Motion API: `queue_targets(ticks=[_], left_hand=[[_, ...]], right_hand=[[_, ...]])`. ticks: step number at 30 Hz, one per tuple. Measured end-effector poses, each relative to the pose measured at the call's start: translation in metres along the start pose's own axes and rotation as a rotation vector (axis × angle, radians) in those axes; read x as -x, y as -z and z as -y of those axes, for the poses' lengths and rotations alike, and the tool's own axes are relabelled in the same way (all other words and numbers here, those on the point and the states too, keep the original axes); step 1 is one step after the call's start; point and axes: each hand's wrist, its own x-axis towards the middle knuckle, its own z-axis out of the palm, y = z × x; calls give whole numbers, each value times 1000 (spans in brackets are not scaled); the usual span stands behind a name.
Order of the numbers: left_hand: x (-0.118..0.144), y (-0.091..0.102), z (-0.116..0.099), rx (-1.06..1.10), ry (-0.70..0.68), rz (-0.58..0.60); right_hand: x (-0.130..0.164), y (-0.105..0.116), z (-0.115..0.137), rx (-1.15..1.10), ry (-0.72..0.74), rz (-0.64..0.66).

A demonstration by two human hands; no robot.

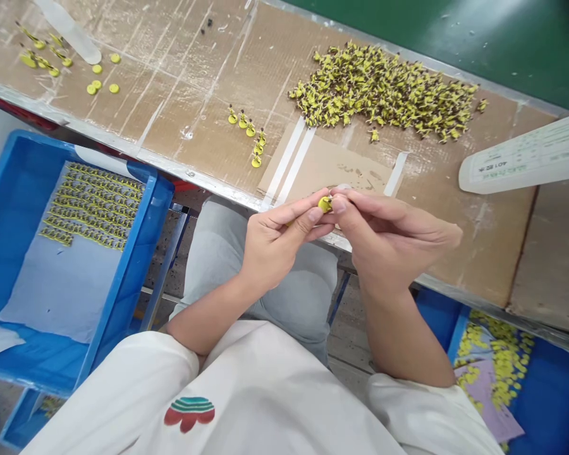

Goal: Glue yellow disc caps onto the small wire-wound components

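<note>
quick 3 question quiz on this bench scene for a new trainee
1. True or false: both hands pinch one small yellow part.
2. Where do the sorted rows of yellow parts lie? A) in the blue tray at the left B) on the white card C) on the lap
3. What lies in a big loose pile at the back of the bench?

Key:
1. True: left hand and right hand meet on it.
2. A, the blue tray.
3. Small yellow parts.
</note>
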Motion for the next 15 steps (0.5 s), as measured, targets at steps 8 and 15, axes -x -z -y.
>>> queue_targets(ticks=[8,15], left_hand=[[-6,6,2,2,36,-24],[-8,9,-1,61,54,-39]], right_hand=[[-7,-2,9,51,-153,31],[-13,-8,16,87,-176,32]])
